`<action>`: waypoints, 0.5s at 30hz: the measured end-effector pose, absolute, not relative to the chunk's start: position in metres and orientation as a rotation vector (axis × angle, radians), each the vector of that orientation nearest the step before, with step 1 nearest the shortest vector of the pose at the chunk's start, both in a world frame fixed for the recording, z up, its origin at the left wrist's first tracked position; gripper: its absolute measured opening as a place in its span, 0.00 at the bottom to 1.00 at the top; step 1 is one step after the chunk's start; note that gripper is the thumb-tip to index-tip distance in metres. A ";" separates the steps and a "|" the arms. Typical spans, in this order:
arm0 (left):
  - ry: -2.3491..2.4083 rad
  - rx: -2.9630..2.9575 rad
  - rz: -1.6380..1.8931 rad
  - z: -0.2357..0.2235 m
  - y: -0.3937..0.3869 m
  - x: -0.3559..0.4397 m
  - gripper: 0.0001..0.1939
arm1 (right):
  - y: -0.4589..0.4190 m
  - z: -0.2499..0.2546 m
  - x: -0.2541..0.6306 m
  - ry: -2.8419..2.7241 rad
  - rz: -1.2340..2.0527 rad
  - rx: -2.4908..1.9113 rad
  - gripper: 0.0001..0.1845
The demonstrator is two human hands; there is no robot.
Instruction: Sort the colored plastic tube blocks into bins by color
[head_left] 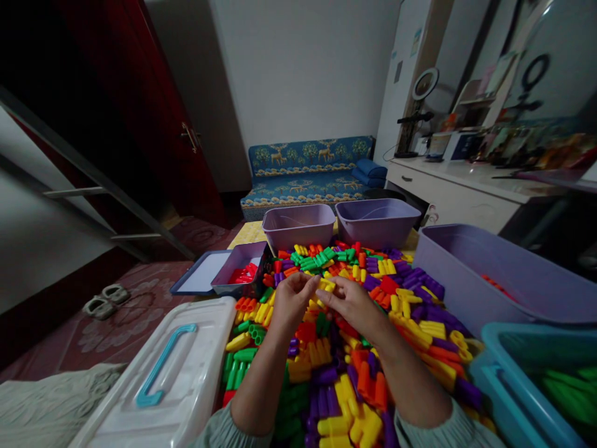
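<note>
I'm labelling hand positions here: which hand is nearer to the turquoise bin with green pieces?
Right. The right hand is over the loose pieces, left of the turquoise bin; the left hand is farther left.

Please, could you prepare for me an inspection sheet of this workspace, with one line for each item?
Surface: yellow patterned covering visible at far edge; otherwise mostly hidden.
Job's things: many plastic pieces in yellow, orange, red, green and purple, heaped together.
Clutter: three lilac bins, small box with red pieces, turquoise bin with green ones, white lid.
Grip: right hand pinches a yellow piece; left hand meets it, its hold partly hidden.
Cables: possibly one thin line near the ring light; among the pieces, nothing seen.
Surroundings: blue patterned sofa, white dresser, red door, shoes on the floor.
</note>
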State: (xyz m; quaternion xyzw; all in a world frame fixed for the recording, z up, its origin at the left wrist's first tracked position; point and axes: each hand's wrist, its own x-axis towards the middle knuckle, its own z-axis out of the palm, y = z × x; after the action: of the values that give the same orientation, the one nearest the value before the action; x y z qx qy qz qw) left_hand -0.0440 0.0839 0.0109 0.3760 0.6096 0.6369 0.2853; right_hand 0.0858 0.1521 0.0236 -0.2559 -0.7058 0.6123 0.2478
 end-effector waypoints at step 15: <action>1.177 0.601 1.629 0.028 0.065 -0.052 0.23 | 0.155 0.023 0.078 -1.730 1.787 -0.741 0.20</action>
State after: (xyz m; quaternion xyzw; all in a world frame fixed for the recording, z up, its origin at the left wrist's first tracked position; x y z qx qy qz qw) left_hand -0.0520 0.0653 0.0284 0.2484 0.4862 0.6731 0.4988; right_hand 0.0777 0.1547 0.0230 -0.2749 -0.6419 0.6630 0.2699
